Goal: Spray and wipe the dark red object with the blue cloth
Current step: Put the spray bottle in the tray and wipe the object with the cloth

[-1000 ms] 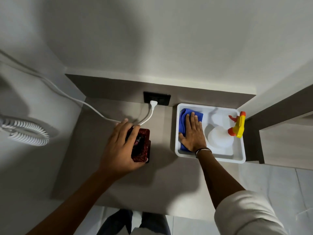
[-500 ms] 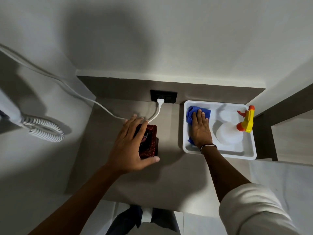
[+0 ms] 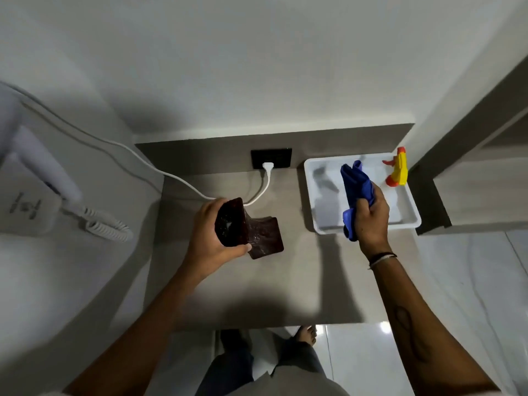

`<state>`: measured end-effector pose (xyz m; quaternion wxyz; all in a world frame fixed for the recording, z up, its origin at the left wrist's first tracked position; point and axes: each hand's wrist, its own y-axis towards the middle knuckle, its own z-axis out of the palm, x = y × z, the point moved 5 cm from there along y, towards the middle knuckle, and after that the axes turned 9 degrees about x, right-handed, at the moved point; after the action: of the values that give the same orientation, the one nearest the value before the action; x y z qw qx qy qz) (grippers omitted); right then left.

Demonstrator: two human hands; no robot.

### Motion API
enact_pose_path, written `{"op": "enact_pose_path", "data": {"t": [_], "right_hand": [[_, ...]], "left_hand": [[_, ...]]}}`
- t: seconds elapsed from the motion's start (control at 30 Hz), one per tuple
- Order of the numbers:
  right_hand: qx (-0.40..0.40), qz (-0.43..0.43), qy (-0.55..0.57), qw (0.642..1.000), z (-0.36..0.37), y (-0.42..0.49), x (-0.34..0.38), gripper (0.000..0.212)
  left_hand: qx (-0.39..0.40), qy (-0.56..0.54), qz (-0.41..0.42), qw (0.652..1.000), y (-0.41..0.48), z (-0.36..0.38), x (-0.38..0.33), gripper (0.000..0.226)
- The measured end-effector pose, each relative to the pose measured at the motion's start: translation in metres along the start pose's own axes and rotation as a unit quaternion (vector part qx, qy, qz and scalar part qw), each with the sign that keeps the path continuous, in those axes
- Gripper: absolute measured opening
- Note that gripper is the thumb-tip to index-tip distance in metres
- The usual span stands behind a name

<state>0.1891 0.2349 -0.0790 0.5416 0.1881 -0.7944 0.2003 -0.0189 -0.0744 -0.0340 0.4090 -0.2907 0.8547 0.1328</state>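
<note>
Dark red object (image 3: 233,222) now lifted off tabletop (image 3: 285,281) in left hand (image 3: 210,238); blue cloth (image 3: 355,190) raised from tray (image 3: 320,195), clenched in right hand (image 3: 371,221); spray btl (image 3: 397,168) in tray.

A plain white wall (image 3: 257,67) rises behind a grey-brown counter (image 3: 228,281) with a low backsplash of the same tone. On that backsplash a black socket plate (image 3: 271,158) carries 1 white plug (image 3: 268,166), its white cable (image 3: 114,144) running off along the left wall. A white wall-mounted unit (image 3: 34,178) with a coiled cord (image 3: 105,224) hangs there. Wooden shelving (image 3: 480,178) stands at right. The glossy pale tiled floor (image 3: 471,281) reflects 1 bright light spot.
</note>
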Motion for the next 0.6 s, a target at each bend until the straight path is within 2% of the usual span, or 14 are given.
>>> {"op": "enact_pose_path", "data": {"t": [0.1, 0.23, 0.4, 0.5, 0.6], "right_hand": [[-0.004, 0.007, 0.034, 0.999, 0.01, -0.06, 0.011, 0.053], [0.041, -0.002, 0.053, 0.998, 0.055, -0.12, 0.024, 0.055], [0.099, -0.019, 0.018, 0.995, 0.123, -0.155, 0.041, 0.06], [0.185, -0.1, -0.02, 0.978, 0.176, -0.171, 0.067, 0.066], [0.29, -0.211, -0.125, 0.925, 0.225, -0.189, 0.073, 0.078]], "left_hand": [[0.01, -0.004, 0.014, 1.0, -0.006, -0.009, 0.012, 0.097], [0.024, -0.032, 0.021, 0.999, -0.016, -0.023, 0.041, 0.1], [0.043, -0.033, 0.002, 0.999, -0.027, -0.036, 0.065, 0.104], [0.048, -0.031, 0.001, 0.998, -0.024, -0.037, 0.069, 0.103], [0.05, -0.032, 0.014, 0.998, -0.025, -0.037, 0.071, 0.095]]}}
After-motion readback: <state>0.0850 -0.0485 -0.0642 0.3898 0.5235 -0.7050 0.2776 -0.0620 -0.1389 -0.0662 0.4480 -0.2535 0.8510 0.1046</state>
